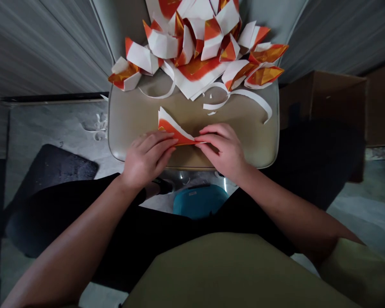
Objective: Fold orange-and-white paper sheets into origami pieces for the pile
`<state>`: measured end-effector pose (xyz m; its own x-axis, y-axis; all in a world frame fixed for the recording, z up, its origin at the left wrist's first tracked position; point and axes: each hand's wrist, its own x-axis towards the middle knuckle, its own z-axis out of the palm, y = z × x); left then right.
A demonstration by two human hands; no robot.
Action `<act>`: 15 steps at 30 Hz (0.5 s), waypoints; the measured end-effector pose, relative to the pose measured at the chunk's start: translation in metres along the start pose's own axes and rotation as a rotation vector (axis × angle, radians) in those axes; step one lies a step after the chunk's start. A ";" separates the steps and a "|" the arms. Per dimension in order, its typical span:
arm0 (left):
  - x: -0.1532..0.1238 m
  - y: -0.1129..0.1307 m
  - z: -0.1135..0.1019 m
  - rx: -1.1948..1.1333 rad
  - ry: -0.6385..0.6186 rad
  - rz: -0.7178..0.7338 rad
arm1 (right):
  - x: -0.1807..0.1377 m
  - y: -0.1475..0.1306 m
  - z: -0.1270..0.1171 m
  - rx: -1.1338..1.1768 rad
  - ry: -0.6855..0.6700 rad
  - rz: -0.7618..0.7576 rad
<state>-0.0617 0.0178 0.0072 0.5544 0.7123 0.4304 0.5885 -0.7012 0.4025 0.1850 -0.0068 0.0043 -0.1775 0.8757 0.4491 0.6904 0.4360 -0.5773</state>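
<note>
A folded triangle of red-orange and white paper (177,130) is held just above the front of a beige chair seat (131,115). My left hand (148,156) is closed on its left part, fingers lying over the lower folded edge. At the right corner, my right hand (223,147) pinches the paper between thumb and fingertips. Beyond the hands lies a flat stack of red, gold and white sheets (199,75). Several folded paper pieces (162,45) with white, red and gold faces are heaped on and around that stack.
Curled white paper strips (253,96) and small scraps rest on the seat. More shreds (99,126) lie on the floor at the left, near a dark mat (57,164). Cardboard boxes (336,102) stand at the right. A teal object (199,201) sits below the seat's front edge.
</note>
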 end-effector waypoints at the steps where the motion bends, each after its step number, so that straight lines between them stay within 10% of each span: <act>1: 0.000 0.000 0.001 0.010 -0.003 0.007 | 0.000 0.001 0.000 -0.008 0.013 -0.002; 15: -0.002 0.001 0.001 0.158 -0.016 0.083 | -0.005 0.003 0.004 -0.088 -0.053 0.014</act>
<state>-0.0618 0.0155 0.0061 0.6131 0.6538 0.4435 0.6253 -0.7447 0.2333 0.1848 -0.0092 -0.0021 -0.2029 0.8923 0.4033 0.7519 0.4058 -0.5196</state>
